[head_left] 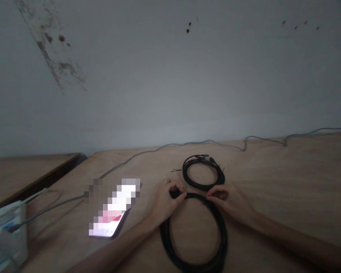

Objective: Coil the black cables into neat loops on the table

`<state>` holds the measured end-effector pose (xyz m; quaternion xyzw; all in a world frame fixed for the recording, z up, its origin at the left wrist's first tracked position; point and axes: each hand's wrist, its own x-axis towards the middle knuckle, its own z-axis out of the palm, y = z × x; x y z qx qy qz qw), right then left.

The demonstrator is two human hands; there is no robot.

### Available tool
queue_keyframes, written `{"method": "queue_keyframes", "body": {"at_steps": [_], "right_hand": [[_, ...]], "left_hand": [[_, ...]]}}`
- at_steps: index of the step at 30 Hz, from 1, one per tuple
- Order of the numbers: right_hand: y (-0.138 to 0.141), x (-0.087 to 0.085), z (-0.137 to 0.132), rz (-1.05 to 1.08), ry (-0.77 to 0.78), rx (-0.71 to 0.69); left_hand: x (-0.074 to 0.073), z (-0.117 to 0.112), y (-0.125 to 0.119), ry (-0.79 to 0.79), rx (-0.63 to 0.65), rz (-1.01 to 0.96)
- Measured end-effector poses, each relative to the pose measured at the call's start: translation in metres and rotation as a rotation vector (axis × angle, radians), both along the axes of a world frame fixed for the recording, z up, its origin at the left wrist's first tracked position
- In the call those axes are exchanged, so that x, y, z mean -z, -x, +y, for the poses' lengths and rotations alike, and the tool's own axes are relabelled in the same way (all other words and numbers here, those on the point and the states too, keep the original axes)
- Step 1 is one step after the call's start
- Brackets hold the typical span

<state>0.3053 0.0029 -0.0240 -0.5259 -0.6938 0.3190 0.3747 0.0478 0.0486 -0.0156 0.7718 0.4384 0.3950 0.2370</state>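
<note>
- Grey wall [170, 87] in front of you, scuffed patch [59, 66] up at 10 o'clock in your view, small holes [188, 30] near 12 and more around 2.
- You're at a wood-look desk [287, 182]; the lighting's pretty dim.
- Your main thing here, the large black coil [223, 235], lies around 5 to 6 o'clock in your view, its bottom cut off by the frame.
- Your left hand [163, 199] is at that coil's 11 o'clock, thumb and index pinching the cable.
- Your right hand [233, 201] is at its 1 o'clock, thumb and index tips pressed together right by the coil; can't tell what's between them.
- Just past it, at the big coil's 12 o'clock, you've got a small black coil [187, 180], with a thin twisted wire [176, 170] poking out at its 9.
- Phone [110, 223] with a lit screen, partly pixelated, at your left hand's 8 to 9 o'clock.
- Grey cord [142, 152] runs along the desk's back toward 3 o'clock; white object [22, 220] at 8, too blurry to name.
</note>
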Motion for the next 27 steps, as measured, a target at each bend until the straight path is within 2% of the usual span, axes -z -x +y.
{"method": "queue_keyframes", "body": {"at_steps": [9,12,15,20,27], "right_hand": [[0.006,-0.002,0.003,-0.054,-0.016,-0.012],[0.006,-0.005,-0.001,-0.034,-0.052,-0.056],[0.005,-0.012,-0.007,-0.077,-0.142,-0.133],[0.001,-0.019,-0.015,-0.306,-0.380,-0.200],[0.000,-0.011,-0.016,-0.382,-0.385,-0.220]], "left_hand": [[-0.003,0.001,-0.001,0.076,0.003,-0.034],[-0.004,0.000,-0.001,0.077,0.006,-0.042],[-0.003,0.000,0.000,0.074,0.017,-0.046],[-0.003,0.001,0.000,0.066,0.024,-0.041],[-0.003,0.000,0.001,0.048,-0.002,-0.039]]}}
